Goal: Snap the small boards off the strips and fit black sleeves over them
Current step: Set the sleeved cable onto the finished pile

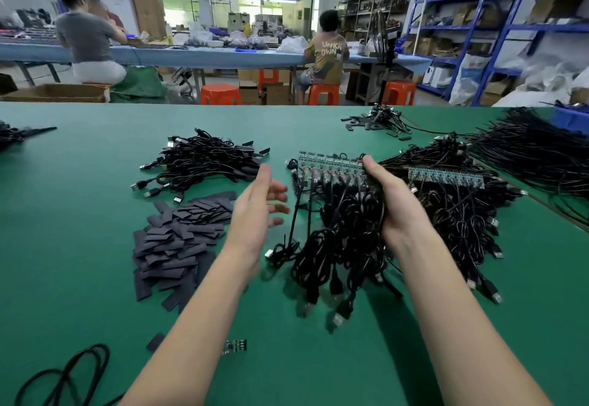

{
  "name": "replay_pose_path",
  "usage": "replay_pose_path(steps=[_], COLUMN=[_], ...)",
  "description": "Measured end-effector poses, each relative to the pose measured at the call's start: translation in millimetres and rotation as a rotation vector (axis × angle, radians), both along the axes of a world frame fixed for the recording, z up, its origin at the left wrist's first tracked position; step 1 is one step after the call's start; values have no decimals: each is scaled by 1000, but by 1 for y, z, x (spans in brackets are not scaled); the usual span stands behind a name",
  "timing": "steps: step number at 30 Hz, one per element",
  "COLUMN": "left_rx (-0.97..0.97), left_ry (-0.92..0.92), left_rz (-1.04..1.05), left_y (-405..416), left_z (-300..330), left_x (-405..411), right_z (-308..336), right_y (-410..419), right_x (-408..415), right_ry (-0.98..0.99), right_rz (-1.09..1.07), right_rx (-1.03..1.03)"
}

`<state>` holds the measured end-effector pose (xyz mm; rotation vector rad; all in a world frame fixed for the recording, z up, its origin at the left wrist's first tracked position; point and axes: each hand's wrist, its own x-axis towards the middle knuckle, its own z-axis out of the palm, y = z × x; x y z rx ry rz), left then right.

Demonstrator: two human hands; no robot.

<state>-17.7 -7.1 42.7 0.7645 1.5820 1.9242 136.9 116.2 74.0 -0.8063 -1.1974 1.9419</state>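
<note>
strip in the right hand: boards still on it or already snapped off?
Still on. The strip held by the right hand shows an unbroken row of boards, each with its cable hanging below. The left hand is open, holding nothing.

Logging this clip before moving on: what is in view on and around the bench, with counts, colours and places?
table: one, green, foreground
board strip: one, cables attached, held at centre
second board strip: one, on cable heap, right
black sleeves: pile, uncountable, left of centre
cable bundle: one, black, behind sleeves
loose board: one, small, near edge
stools: four, orange, beyond table
seated people: two, at far bench
left hand: open, beside the held strip
right hand: grips held strip's cables
</note>
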Motion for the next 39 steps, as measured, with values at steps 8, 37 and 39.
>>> replay_pose_path(steps=[8, 37, 39], left_rx=[-200, -153, -90], left_ry=[-461, -579, -476], left_rz=[-375, -329, -207], left_y=[-11, -18, -16], left_z=[-9, -12, -8], left_x=[3, -11, -12], right_z=[-34, -53, -52], right_y=[-21, -32, -31], right_x=[-38, -36, -31], right_ry=[-152, -73, -68], right_rz=[43, 109, 137], right_rx=[-125, 49, 99])
